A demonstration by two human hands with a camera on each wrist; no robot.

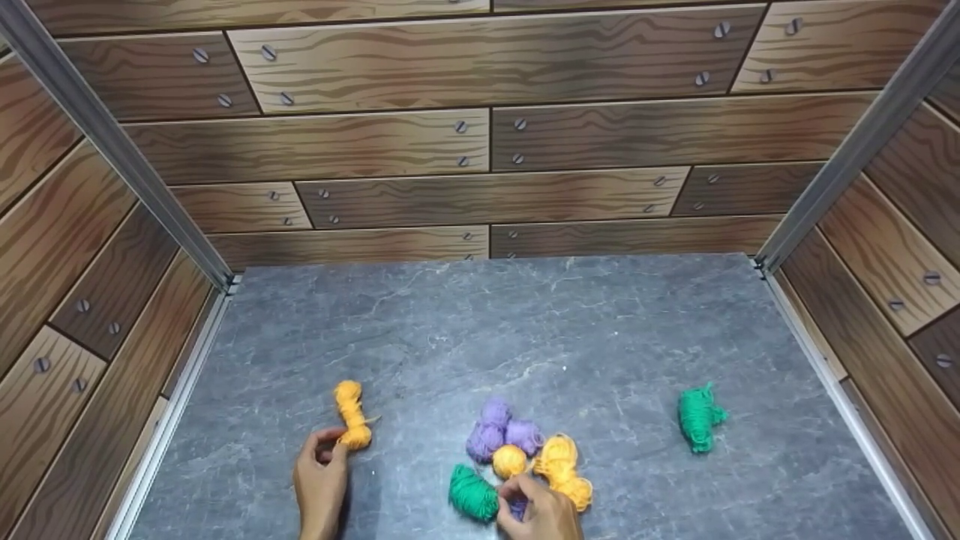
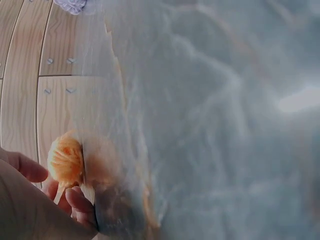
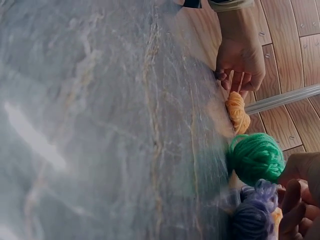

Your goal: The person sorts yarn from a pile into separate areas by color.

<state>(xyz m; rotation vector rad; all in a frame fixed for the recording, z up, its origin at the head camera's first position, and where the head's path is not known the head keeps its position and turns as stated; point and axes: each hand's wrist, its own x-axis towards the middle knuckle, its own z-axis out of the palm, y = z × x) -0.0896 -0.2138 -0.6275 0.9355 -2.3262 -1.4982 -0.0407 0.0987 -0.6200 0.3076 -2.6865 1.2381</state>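
At the left, my left hand (image 1: 322, 484) pinches the near end of an orange yarn skein (image 1: 350, 414) that is narrow in the middle. The left wrist view shows that skein end-on (image 2: 65, 160) by the thumb and fingertips. Low in the middle, my right hand (image 1: 546, 514) has bent fingers, and its thumb and fingertips pinch the right end of a green yarn skein (image 1: 472, 493). Purple yarn (image 1: 517, 508) shows partly beneath those fingers. Just beyond lie bunched purple yarn balls (image 1: 491, 431), an orange ball (image 1: 510, 461) and another orange skein (image 1: 564, 472).
A second green skein (image 1: 699, 418) lies apart at the right of the grey marbled tabletop (image 1: 420, 322). Wood-patterned walls (image 1: 390, 142) close in the back and both sides, with metal rails (image 1: 169, 420) along the table's side edges.
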